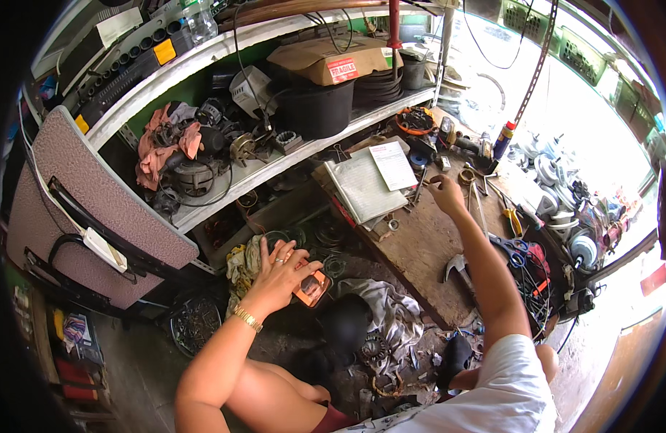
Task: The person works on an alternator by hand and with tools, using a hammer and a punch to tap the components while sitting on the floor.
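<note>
Left hand point(275, 274) fingers wrapped round orange phone point(312, 289), held low over cluttered floor; right hand point(446, 191) fingers loosely curled, grasping nothing, above wooden surface point(419, 245) just beside open notebook point(369, 184)

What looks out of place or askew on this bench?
The open notebook lies crooked, overhanging the wooden bench edge. A grey rag is crumpled below among loose parts. The left hand holds an orange-cased phone; the right hand reaches toward bench clutter.

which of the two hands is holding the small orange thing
The left hand, wearing a gold bracelet, grips the small orange object. The right hand is stretched out over the wooden bench instead.
</note>
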The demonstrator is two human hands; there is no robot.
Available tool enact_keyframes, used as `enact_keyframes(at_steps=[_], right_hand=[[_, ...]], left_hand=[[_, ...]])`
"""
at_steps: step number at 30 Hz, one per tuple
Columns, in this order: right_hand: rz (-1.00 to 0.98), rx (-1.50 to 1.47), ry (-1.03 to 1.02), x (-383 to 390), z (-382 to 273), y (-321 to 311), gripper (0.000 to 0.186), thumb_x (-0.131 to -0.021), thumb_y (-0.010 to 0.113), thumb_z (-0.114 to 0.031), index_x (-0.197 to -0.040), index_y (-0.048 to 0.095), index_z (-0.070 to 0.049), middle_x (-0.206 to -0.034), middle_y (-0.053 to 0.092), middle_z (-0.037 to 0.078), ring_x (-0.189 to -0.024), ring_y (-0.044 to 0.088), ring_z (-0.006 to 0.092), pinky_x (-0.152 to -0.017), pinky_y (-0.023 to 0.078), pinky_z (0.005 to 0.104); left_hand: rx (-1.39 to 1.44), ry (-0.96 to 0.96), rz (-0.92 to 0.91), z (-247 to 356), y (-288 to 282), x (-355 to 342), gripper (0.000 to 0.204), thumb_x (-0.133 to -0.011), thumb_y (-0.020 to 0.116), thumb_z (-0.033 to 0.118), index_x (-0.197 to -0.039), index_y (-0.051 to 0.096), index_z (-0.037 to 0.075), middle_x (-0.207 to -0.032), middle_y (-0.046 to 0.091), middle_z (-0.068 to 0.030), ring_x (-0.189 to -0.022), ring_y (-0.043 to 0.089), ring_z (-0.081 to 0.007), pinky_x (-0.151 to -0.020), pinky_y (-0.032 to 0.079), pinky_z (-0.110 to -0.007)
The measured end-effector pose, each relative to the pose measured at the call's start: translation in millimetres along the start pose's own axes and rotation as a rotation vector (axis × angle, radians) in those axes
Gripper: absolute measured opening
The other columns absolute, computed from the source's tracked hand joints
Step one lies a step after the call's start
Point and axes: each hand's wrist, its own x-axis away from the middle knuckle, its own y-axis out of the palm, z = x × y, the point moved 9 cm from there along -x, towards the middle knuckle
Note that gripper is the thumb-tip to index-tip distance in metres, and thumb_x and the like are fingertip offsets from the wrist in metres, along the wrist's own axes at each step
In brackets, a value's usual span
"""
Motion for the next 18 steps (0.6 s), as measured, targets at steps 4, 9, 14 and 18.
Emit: enact_keyframes(at_steps=[4, 9, 14, 18], right_hand=[[-0.185, -0.104, -0.368, 106.7, -82.2, -89.2, 0.026, -0.084, 0.063, -0.023, -0.106, 0.066, -0.012, -0.074, 0.063, 0.012, -0.070, 0.062, 0.0253, -0.067, 0.047, 0.0385], [-0.310, -0.177, -0.349, 232.5, -68.6, -181.1, 0.024, -0.080, 0.068, -0.012, -0.103, 0.066, -0.005, -0.066, 0.056, 0.007, -0.056, 0.050, 0.0161, -0.056, 0.042, 0.0309], [-0.164, -0.244, -0.118, 267.0, 5.5, -189.6, 0.026, -0.078, 0.068, -0.005, -0.104, 0.065, -0.004, -0.065, 0.055, 0.008, -0.057, 0.053, 0.0145, -0.057, 0.042, 0.0279], [-0.184, 0.010, -0.276, 260.0, 26.7, -181.4, 0.029, -0.078, 0.067, -0.014, -0.105, 0.065, -0.006, -0.078, 0.066, 0.012, -0.072, 0.064, 0.0287, -0.067, 0.049, 0.0376]], left_hand=[[-0.273, 0.181, 0.063, -10.4, 21.9, -47.4, 0.046, -0.081, 0.060, 0.010, -0.121, 0.055, 0.032, -0.125, 0.048, -0.0006, -0.133, 0.036, -0.0274, -0.109, 0.009, -0.070], [-0.480, 0.311, 0.161, -13.4, 43.2, -179.4, 0.036, -0.090, 0.049, 0.016, -0.121, 0.057, 0.033, -0.127, 0.050, 0.0021, -0.134, 0.037, -0.0235, -0.108, 0.009, -0.072], [-0.558, 0.091, -0.097, -28.0, 73.0, -263.8, 0.040, -0.096, 0.039, 0.023, -0.132, 0.050, 0.039, -0.139, 0.044, 0.0046, -0.140, 0.028, -0.0236, -0.107, 0.000, -0.074], [-0.543, -0.001, -0.107, -37.9, 76.2, -256.7, 0.069, -0.092, 0.051, 0.017, -0.150, 0.018, 0.036, -0.157, 0.019, -0.0002, -0.145, 0.010, -0.0335, -0.106, 0.006, -0.073]])
